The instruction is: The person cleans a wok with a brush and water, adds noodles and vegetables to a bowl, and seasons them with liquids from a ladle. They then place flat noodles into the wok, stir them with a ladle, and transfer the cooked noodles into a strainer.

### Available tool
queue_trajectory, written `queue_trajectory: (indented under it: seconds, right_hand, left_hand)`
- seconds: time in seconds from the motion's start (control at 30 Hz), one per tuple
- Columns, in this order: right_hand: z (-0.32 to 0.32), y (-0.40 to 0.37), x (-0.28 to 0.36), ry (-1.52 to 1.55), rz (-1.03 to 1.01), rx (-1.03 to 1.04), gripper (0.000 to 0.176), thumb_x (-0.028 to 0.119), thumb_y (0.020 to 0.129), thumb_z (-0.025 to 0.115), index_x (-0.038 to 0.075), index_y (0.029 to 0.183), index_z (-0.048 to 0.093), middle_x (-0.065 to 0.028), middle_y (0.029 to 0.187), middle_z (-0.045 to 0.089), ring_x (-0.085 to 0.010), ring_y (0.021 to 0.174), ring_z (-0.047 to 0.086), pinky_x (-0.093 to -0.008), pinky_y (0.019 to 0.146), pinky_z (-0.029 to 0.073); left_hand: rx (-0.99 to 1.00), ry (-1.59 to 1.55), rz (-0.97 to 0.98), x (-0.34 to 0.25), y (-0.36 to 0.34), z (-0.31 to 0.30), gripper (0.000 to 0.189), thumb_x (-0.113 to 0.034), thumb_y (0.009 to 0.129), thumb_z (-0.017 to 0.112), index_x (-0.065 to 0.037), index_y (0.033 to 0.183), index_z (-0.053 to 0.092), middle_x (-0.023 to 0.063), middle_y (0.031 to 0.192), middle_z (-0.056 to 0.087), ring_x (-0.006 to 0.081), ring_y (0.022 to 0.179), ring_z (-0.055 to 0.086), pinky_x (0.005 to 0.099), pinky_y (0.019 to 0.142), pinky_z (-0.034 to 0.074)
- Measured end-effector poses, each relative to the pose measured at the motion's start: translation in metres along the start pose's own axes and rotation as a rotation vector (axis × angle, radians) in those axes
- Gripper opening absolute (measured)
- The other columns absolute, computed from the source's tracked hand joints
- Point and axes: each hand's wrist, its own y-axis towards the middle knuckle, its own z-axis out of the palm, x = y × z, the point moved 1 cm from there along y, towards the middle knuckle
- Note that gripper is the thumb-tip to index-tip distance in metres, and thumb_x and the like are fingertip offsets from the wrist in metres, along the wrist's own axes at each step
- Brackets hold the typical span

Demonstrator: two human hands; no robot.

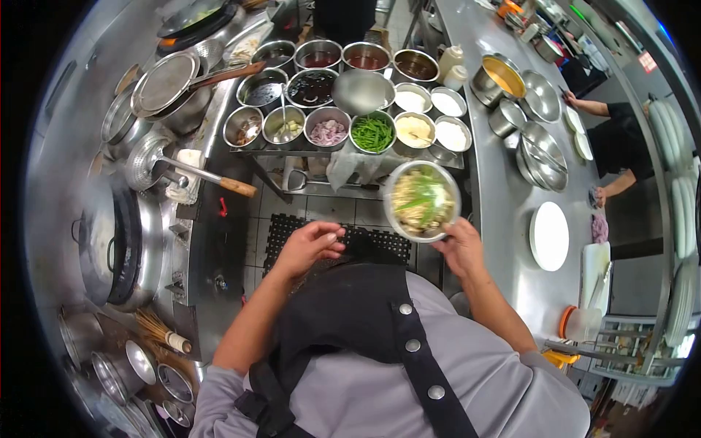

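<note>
My right hand (463, 250) grips the near rim of a round bowl (391, 220). The bowl is full of pale, shredded-looking food (418, 208) with long green pieces on top, and is slightly blurred. Lower and to the left, my left hand (309, 247) is held in the air with its fingers loosely bent and nothing in them. Beyond the bowl, a rack holds metal pots, among them one of cut green vegetable (372, 135) and one of chopped purple onion (328, 131). A blurred round metal bowl (359, 92) overlaps the pots behind these.
On the left are a big wok (102, 241), a wood-handled perforated ladle (146, 169) and a strainer (166, 84). The steel counter on the right bears a white plate (549, 236), nested metal bowls (542, 157) and an orange-filled pot (502, 77). Another person's arm (617, 186) reaches across its far side.
</note>
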Motion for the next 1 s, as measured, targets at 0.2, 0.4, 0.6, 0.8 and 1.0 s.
queue_trajectory:
  seconds: [0.2, 0.4, 0.6, 0.8, 1.0]
  right_hand:
    - [0.119, 0.05, -0.03, -0.131, 0.19, 0.478, 0.011, 0.01, 0.094, 0.062, 0.003, 0.104, 0.062, -0.006, 0.098, 0.068, -0.0169, 0.089, 0.067, -0.0353, 0.079, 0.059]
    - [0.176, 0.106, -0.036, -0.472, 0.073, 0.998, 0.018, 0.02, 0.098, 0.064, 0.003, 0.101, 0.061, -0.0005, 0.096, 0.062, -0.0107, 0.085, 0.062, -0.0289, 0.076, 0.056]
    - [0.217, 0.176, -0.024, -0.63, 0.135, 1.026, 0.019, 0.013, 0.098, 0.062, 0.002, 0.112, 0.061, -0.0022, 0.094, 0.064, -0.009, 0.082, 0.062, -0.0256, 0.069, 0.054]
    - [0.207, 0.221, -0.036, -0.916, 0.267, 1.042, 0.019, 0.011, 0.097, 0.061, 0.001, 0.114, 0.06, -0.0019, 0.085, 0.064, -0.0085, 0.075, 0.061, -0.0245, 0.065, 0.052]
    - [0.24, 0.22, -0.018, -0.849, 0.116, 1.003, 0.019, 0.012, 0.095, 0.063, -0.001, 0.108, 0.063, -0.0028, 0.08, 0.065, -0.0097, 0.068, 0.061, -0.0263, 0.062, 0.051]
  left_hand:
    - [-0.086, -0.298, 0.225, -0.032, -0.017, -0.026, 0.016, -0.01, 0.098, 0.058, -0.003, 0.113, 0.058, 0.0081, 0.106, 0.066, 0.0208, 0.095, 0.068, 0.0413, 0.078, 0.061]
    - [-0.481, -0.286, 0.286, -0.053, -0.04, -0.024, 0.018, -0.003, 0.095, 0.054, -0.001, 0.113, 0.056, 0.016, 0.109, 0.067, 0.0269, 0.093, 0.071, 0.0439, 0.073, 0.064]
    - [-0.839, -0.455, 0.587, -0.068, -0.057, -0.033, 0.023, -0.002, 0.094, 0.051, -0.001, 0.117, 0.055, 0.0164, 0.115, 0.066, 0.028, 0.099, 0.07, 0.0446, 0.077, 0.064]
    - [-1.104, -0.499, 0.632, -0.043, -0.079, -0.033, 0.028, -0.003, 0.094, 0.052, -0.006, 0.122, 0.053, 0.0102, 0.119, 0.064, 0.0238, 0.102, 0.067, 0.0397, 0.076, 0.061]
    - [-1.122, -0.576, 0.487, -0.007, -0.1, -0.066, 0.03, -0.004, 0.094, 0.053, -0.008, 0.124, 0.053, 0.0095, 0.123, 0.063, 0.0252, 0.108, 0.065, 0.0395, 0.082, 0.059]
